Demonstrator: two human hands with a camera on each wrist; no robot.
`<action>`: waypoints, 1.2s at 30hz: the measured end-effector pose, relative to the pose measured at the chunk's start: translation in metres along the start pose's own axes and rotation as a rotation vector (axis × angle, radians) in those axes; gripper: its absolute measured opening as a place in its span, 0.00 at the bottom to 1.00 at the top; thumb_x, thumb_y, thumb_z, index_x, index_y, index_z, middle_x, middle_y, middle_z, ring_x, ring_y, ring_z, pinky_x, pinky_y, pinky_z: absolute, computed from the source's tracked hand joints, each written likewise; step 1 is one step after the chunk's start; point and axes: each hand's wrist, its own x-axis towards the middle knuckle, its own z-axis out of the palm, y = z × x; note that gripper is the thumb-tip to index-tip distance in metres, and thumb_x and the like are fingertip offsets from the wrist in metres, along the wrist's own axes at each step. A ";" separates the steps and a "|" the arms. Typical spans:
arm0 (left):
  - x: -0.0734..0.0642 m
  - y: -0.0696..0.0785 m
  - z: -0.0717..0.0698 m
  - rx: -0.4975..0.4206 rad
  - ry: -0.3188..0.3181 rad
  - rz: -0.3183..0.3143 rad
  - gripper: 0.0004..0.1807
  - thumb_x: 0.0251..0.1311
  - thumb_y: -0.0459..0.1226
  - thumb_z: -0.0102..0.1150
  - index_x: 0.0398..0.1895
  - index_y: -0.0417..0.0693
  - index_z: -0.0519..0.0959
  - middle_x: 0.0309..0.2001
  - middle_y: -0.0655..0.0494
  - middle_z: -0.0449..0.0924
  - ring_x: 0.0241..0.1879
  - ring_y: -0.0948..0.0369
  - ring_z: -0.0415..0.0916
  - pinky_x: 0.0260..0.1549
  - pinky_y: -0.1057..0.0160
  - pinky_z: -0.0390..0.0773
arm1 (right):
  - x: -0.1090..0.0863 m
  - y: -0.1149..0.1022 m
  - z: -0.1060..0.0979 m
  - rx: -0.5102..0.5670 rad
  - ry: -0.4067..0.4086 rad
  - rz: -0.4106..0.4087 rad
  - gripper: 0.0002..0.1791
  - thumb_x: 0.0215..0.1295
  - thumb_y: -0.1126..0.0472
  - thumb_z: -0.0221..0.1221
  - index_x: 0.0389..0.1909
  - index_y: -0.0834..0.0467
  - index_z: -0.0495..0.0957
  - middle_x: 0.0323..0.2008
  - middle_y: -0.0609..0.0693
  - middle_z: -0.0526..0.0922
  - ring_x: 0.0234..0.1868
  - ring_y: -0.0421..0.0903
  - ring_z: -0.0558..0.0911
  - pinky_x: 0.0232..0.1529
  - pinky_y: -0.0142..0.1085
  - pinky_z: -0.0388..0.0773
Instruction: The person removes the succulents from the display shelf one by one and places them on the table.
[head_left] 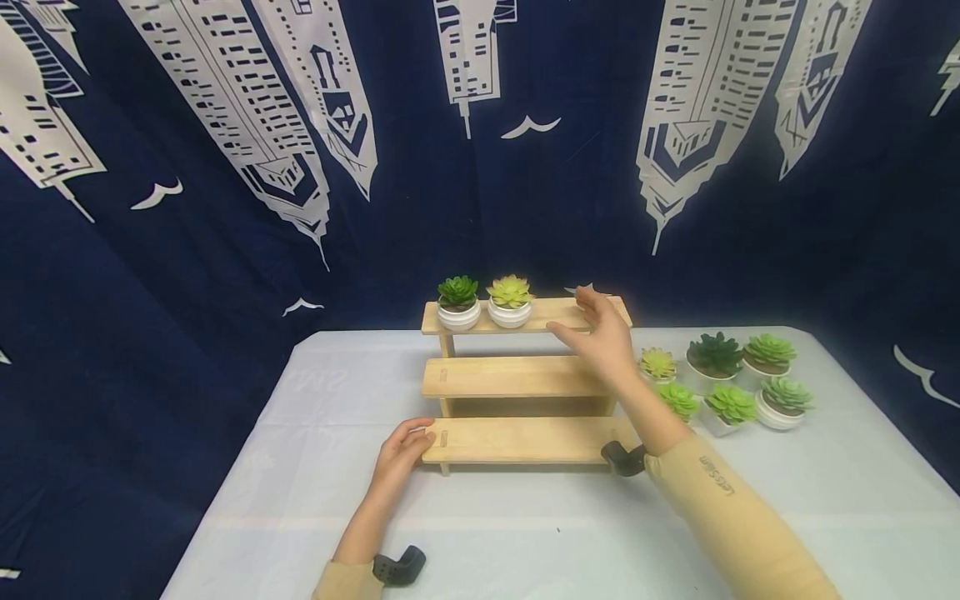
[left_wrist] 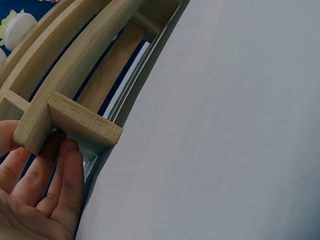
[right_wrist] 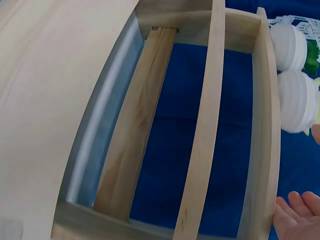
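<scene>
A three-tier wooden shelf stand [head_left: 517, 377] is on the white table. My left hand [head_left: 401, 450] grips the left end of its lowest board [left_wrist: 82, 115], thumb over the top and fingers underneath. Two potted succulents sit on the top tier's left half: a dark green one [head_left: 458, 302] and a yellow-green one [head_left: 510, 300], both in white ribbed pots. At the right half of that tier is my right hand [head_left: 606, 337], thumb and fingers spread apart with nothing between them. Its fingertips [right_wrist: 297, 200] show beside the top board's edge in the right wrist view.
Several more succulents in white pots, among them a dark green one [head_left: 715, 358] and a pale green one [head_left: 783, 400], are grouped on the table right of the stand, partly behind my right forearm. A navy cloth [head_left: 480, 217] with white building prints hangs behind the table [head_left: 337, 400].
</scene>
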 end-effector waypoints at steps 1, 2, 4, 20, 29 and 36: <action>0.000 0.000 0.000 0.002 0.003 -0.002 0.20 0.61 0.36 0.58 0.56 0.40 0.72 0.46 0.46 0.81 0.41 0.61 0.78 0.42 0.66 0.76 | 0.000 0.000 0.002 0.003 -0.008 -0.001 0.41 0.54 0.59 0.68 0.66 0.66 0.59 0.65 0.60 0.64 0.67 0.53 0.63 0.64 0.39 0.61; 0.000 0.000 0.000 0.004 0.005 -0.004 0.20 0.61 0.37 0.58 0.56 0.40 0.72 0.46 0.46 0.81 0.41 0.61 0.78 0.42 0.66 0.76 | 0.000 -0.001 0.004 0.006 -0.017 -0.003 0.42 0.54 0.59 0.68 0.66 0.66 0.59 0.65 0.59 0.64 0.67 0.52 0.63 0.63 0.38 0.61; 0.000 0.000 0.000 0.001 0.005 -0.005 0.20 0.61 0.36 0.58 0.56 0.40 0.72 0.46 0.46 0.81 0.41 0.62 0.78 0.42 0.67 0.76 | 0.001 -0.003 0.009 0.007 -0.033 -0.008 0.42 0.53 0.59 0.69 0.66 0.65 0.59 0.65 0.58 0.65 0.66 0.52 0.63 0.63 0.38 0.61; -0.002 0.004 0.001 -0.013 -0.012 -0.005 0.19 0.63 0.35 0.56 0.57 0.40 0.71 0.47 0.45 0.80 0.41 0.62 0.78 0.41 0.66 0.76 | 0.009 -0.009 0.036 -0.062 -0.079 -0.049 0.44 0.51 0.53 0.70 0.65 0.64 0.61 0.64 0.57 0.66 0.64 0.52 0.66 0.62 0.37 0.63; -0.016 0.029 0.005 0.007 -0.025 -0.005 0.18 0.63 0.31 0.53 0.56 0.34 0.71 0.46 0.42 0.80 0.40 0.63 0.78 0.41 0.67 0.76 | 0.014 -0.013 0.050 -0.109 -0.080 -0.059 0.46 0.50 0.49 0.70 0.66 0.61 0.60 0.62 0.58 0.69 0.60 0.55 0.71 0.59 0.45 0.66; -0.017 0.032 0.006 0.007 -0.030 -0.008 0.18 0.63 0.31 0.53 0.56 0.35 0.70 0.47 0.42 0.79 0.41 0.62 0.78 0.41 0.66 0.76 | 0.016 -0.013 0.055 -0.170 -0.070 -0.048 0.47 0.52 0.44 0.67 0.68 0.59 0.58 0.62 0.59 0.69 0.59 0.56 0.71 0.59 0.49 0.66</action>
